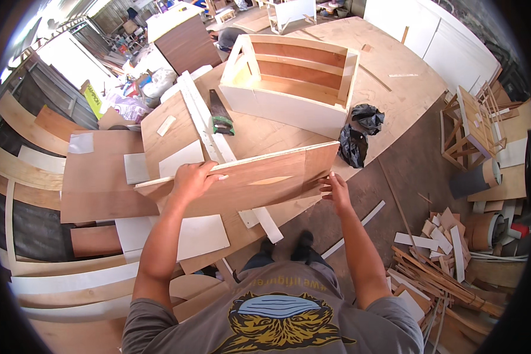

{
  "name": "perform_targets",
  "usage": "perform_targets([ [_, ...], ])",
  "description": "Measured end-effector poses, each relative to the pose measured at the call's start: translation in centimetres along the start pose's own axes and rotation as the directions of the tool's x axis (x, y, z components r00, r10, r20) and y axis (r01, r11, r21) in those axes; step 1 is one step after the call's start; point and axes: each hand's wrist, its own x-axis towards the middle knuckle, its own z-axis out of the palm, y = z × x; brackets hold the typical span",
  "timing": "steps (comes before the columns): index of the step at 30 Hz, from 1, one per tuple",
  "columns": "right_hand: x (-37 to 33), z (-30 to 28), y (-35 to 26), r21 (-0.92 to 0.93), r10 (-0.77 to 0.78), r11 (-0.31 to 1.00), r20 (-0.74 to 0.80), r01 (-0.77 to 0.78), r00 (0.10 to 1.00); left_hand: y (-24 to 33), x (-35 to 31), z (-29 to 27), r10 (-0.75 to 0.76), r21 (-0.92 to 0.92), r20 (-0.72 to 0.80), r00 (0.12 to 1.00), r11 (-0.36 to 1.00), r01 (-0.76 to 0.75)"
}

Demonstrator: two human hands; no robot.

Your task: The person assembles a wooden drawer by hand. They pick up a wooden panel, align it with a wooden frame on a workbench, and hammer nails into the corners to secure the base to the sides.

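Observation:
I hold a long brown plywood panel (236,192) on edge above the near side of the worktable, its pale top edge rising to the right. My left hand (193,184) is closed over the top edge toward the left end, thumb on the near face. At the right end, my right hand (337,192) pinches the edge, its fingers partly hidden. Beyond the panel, an open wooden box frame (289,109) with a white front stands on the table. A handsaw (221,113) with a black and green handle lies left of the box, beside a long white strip (197,112).
Black plastic bags (353,146) lie at the right edge of the worktable (389,76). White offcuts (203,236) and a brown sheet (100,177) are at left. Wood scraps (436,253) pile on the floor at right. Another person (225,39) bends down behind the table.

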Motion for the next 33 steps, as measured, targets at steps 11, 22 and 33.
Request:
perform_targets([
  [11, 2.6, 4.2, -0.3, 0.042, 0.063, 0.997, 0.081, -0.067, 0.995, -2.3, -2.2, -0.2, -0.099, -0.047, 0.01, 0.995, 0.994, 0.099],
  [22, 5.5, 6.2, 2.1, 0.174, 0.116, 0.971, 0.27, -0.167, 0.956, -2.8, -11.1, 5.4, 0.017, 0.098, -0.164, 0.986, 0.995, -0.001],
  [33, 4.9, 10.4, 5.7, 0.161, 0.174, 0.943, 0.508, -0.292, 0.844, 0.6, -23.6, 11.9, -0.232, 0.002, -0.077, 0.97, 0.973, 0.232],
])
